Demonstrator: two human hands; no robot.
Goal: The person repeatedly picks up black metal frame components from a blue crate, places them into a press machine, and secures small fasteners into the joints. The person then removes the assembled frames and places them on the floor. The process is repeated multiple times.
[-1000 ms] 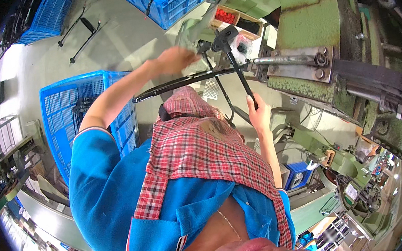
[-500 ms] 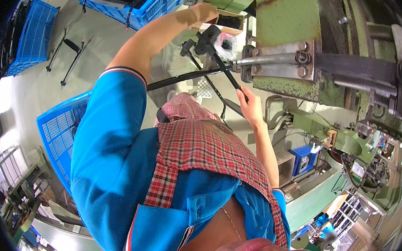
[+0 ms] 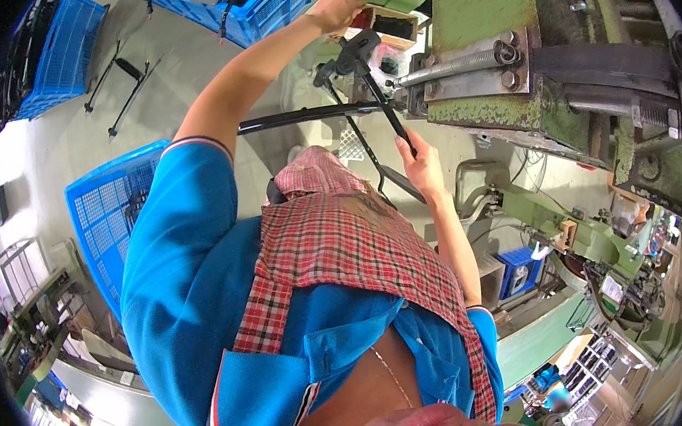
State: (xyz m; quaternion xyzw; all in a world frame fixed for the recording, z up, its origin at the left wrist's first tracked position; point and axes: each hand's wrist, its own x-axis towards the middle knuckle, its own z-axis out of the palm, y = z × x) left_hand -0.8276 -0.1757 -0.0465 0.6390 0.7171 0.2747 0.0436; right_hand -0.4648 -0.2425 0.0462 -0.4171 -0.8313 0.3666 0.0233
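My right hand (image 3: pixel 420 164) is closed around the lower end of a black metal tube (image 3: pixel 384 104). At the tube's far end sits a chunky black fitting (image 3: pixel 359 51), and further black tubes of the frame extend below and to the left. My left hand (image 3: pixel 337 10) is raised at the far side, just beside a wooden box (image 3: pixel 405 41) with dark small parts in it. Its fingers are curled together; whatever they hold, if anything, is too small to make out. A green press machine (image 3: pixel 486 14) with a spring rod (image 3: pixel 450 68) stands right of the tube.
Blue crates (image 3: pixel 275 12) with black tubes stand at the back, another blue crate (image 3: pixel 67 54) at the far left and one (image 3: pixel 111 225) by my left side. A black tube frame (image 3: pixel 131 81) lies on the floor. More green machinery (image 3: pixel 536 220) is at the right.
My left hand has moved out of the wooden box, up and to the left. My right hand keeps its hold on the black tube, which has shifted slightly.
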